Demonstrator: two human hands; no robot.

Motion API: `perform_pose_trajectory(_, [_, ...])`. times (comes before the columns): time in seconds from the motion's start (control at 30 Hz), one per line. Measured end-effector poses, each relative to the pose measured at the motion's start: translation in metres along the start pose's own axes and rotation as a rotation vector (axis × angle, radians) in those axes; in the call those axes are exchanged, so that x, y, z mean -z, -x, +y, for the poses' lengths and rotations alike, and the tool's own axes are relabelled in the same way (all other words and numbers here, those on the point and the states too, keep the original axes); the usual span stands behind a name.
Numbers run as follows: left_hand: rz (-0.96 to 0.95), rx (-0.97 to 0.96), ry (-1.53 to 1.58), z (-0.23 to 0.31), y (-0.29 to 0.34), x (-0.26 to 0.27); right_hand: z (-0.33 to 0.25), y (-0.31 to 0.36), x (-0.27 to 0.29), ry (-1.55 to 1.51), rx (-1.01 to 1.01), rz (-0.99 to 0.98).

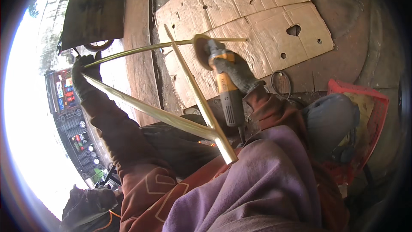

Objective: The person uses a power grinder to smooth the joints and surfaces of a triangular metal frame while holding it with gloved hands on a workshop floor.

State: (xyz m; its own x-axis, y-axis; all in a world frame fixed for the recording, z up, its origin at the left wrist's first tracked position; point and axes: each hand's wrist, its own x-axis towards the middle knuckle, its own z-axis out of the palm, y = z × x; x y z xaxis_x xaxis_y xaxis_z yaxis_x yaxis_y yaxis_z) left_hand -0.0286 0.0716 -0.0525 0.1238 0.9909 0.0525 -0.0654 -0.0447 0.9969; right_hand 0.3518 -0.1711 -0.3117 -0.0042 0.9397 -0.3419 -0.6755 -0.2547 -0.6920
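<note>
Up close, the left hand (86, 74), in a dark glove, has its grip clamped on the far corner of a brass-coloured metal frame (171, 120), where a thin curved rod and a flat bar come together. The frame is held up in the air over the person's lap, its flat bars meeting in a joint low in the view, just above a purple cloth (266, 184) that lies over the knees. The right hand (234, 71), in a grey knitted glove, has its grip wrapped tight around the body of an orange and black angle grinder (227, 90). The grinder's disc (201, 50) sits against the thin rod near the spot where the upright bar crosses it; whether it truly touches the metal I cannot tell. Behind the frame, flattened cardboard sheets (266, 17) with holes in them lie on the ground. A red plastic basket (365, 111) stands to the right, near the knee. A loop of wire (281, 83) lies on the ground just beside the right wrist
</note>
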Motion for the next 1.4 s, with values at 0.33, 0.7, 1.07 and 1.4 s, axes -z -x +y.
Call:
perform_pose_trajectory(0.33, [-0.069,-0.045,0.029,-0.001,0.020,-0.039,0.000,0.000,-0.009,-0.080,-0.009,0.028])
perform_pose_trajectory(0.7, [-0.125,-0.119,-0.117,0.004,0.016,-0.046,-0.010,0.009,-0.006,-0.049,-0.039,0.060])
perform_pose_trajectory(1.07, [0.160,-0.382,-0.467,0.013,0.000,-0.091,0.009,-0.006,0.021,-0.188,-0.012,0.243])
perform_pose_trajectory(1.4, [0.307,-0.240,-0.513,0.006,0.021,-0.100,0.004,-0.001,0.051,-0.164,-0.175,0.313])
